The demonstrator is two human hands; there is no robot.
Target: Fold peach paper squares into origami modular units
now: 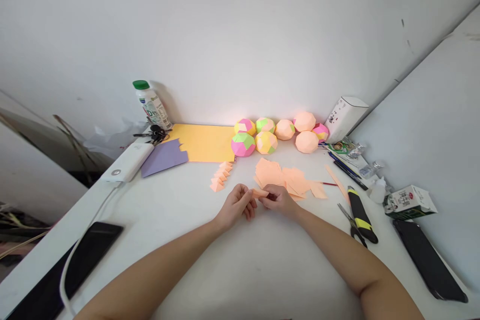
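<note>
A small folded piece of peach paper [259, 193] is pinched between my two hands at the middle of the table. My left hand [240, 202] grips its left end, fingers curled. On the other end, my right hand [277, 199] closes with thumb and fingertips. Just beyond my right hand lies a loose pile of peach paper pieces [269, 172]. Beyond my left hand, several folded peach paper units [221, 176] lie in a slanting row. Faceted paper balls [243, 144] in pink, green, yellow and peach sit against the wall.
Purple paper [165, 156] and yellow sheets [208, 142] lie back left, near a bottle [153, 105], keys [157, 133] and a cabled white power bank [127, 162]. At right are scissors [353, 225], a utility knife [362, 215], a milk carton [409, 201] and a black phone-like slab [429, 260].
</note>
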